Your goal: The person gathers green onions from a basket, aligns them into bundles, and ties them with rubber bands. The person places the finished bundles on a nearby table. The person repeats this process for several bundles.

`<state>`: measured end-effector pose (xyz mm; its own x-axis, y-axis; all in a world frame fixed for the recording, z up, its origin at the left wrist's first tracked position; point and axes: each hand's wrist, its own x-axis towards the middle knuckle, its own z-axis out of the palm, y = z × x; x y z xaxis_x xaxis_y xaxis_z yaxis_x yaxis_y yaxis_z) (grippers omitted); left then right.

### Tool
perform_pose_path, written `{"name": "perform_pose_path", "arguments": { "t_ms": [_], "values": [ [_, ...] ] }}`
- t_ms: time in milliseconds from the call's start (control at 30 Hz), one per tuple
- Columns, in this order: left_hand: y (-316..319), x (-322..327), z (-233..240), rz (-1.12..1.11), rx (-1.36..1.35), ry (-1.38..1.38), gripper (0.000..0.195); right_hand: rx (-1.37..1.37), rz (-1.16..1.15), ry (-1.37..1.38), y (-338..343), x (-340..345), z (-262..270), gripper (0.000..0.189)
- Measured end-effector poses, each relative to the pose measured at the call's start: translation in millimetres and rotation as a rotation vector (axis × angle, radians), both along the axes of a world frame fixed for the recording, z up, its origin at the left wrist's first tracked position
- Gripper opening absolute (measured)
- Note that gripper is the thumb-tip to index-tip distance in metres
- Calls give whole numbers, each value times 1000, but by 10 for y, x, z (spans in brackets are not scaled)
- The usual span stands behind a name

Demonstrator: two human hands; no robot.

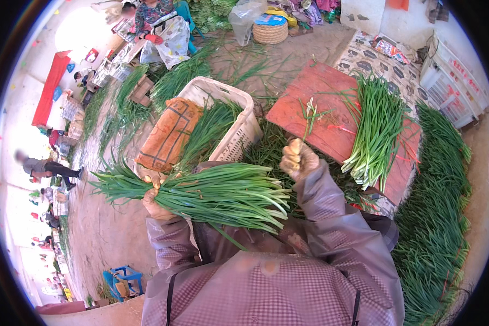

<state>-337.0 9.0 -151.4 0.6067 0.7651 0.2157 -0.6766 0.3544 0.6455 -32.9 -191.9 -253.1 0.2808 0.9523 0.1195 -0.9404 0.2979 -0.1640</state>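
My left hand, in a stained glove, is closed around a bundle of garlic chives, whose pale stem ends point right over my lap. My right hand, also gloved, is raised with its fingers curled, just off the near edge of a red board. Whether something small is inside those fingers cannot be told. On the board lie a second pile of chives, a few loose stalks and red ties. An orange woven sack lies over the side of a white plastic basket holding more chives.
A long row of chives lines the floor at the right, below stacked white crates. Ahead stand a round woven stool and a seated co-worker. Another person stands far left. A blue plastic chair is at the lower left.
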Motion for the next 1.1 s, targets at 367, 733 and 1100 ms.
{"name": "perform_pose_path", "arguments": {
  "t_ms": [367, 733, 1100],
  "values": [
    [61, -43, -59, -87, -10, 63, 26, -162, -95, -797, 17, -448, 183, 27],
    [409, -132, -319, 230, -78, -1, 25, -508, 378, -1835, -437, -223, -1653, 59],
    [92, 521, 191, 341, -97, 30, 36, -199, -5, 32, 239, -792, -492, 64]
  ]
}}
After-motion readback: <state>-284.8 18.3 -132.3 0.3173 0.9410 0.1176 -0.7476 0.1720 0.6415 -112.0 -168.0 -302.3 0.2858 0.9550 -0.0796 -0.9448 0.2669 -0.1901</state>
